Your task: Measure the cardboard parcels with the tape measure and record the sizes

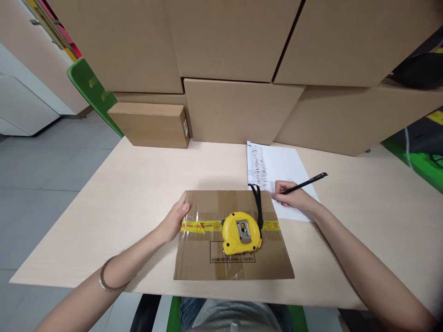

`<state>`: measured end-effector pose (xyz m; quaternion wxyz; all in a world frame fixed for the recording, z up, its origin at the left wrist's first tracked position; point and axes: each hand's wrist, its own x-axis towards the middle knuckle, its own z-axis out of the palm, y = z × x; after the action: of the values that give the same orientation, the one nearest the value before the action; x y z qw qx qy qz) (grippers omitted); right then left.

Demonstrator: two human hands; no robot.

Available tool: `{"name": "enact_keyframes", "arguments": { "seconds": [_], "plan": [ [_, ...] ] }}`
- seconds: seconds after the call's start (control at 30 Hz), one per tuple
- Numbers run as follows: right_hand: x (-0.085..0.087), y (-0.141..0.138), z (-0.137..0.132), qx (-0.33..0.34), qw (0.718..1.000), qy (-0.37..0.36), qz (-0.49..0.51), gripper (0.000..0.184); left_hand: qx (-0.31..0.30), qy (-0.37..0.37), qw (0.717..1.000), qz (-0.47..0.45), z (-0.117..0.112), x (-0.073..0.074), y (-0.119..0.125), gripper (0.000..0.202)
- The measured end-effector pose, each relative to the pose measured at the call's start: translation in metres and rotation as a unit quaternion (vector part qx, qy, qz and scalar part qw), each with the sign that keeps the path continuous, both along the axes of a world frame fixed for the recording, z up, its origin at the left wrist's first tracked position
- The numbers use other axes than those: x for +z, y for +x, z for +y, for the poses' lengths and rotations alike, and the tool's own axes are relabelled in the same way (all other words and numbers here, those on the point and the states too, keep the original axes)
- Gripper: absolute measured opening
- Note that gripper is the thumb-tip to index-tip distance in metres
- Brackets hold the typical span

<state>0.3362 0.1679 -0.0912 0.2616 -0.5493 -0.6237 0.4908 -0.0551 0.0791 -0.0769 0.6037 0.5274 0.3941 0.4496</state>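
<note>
My left hand (176,216) grips the left edge of a flat cardboard box (197,258), its thumb on top. Yellow tape with red print runs across the box. On the box lies a yellow tape measure (231,235), metal clip upward, with a black wrist strap (258,207) trailing off its right side. Closed around a black pen (306,183), my right hand (290,196) rests on a white sheet of paper (284,161). Dense lines of writing fill the sheet's left part. The pen's tip is hard to make out beside the box's right edge.
Large cardboard boxes (235,110) are stacked along the back of the pale wooden table (104,212). A smaller carton (155,127) stands at the back left. Green panels (92,92) flank the table, and dark items with a cable sit at the far right.
</note>
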Motion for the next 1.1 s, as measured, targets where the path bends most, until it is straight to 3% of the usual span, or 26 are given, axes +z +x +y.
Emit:
{"name": "enact_keyframes", "arguments": {
  "seconds": [0.8,0.97,1.1],
  "plan": [
    [0.000,0.000,-0.001,0.011,0.999,0.013,-0.034,0.033,0.011,-0.005,1.000,-0.006,0.000,0.000,0.000,0.055],
    [0.006,0.002,-0.003,0.019,0.995,0.000,-0.096,0.041,0.017,-0.005,1.000,-0.005,0.000,0.004,0.002,0.055],
    [0.019,0.000,-0.005,0.026,0.975,0.000,-0.222,0.054,0.035,-0.019,0.999,-0.022,-0.001,0.006,0.006,0.055]
  ]
}}
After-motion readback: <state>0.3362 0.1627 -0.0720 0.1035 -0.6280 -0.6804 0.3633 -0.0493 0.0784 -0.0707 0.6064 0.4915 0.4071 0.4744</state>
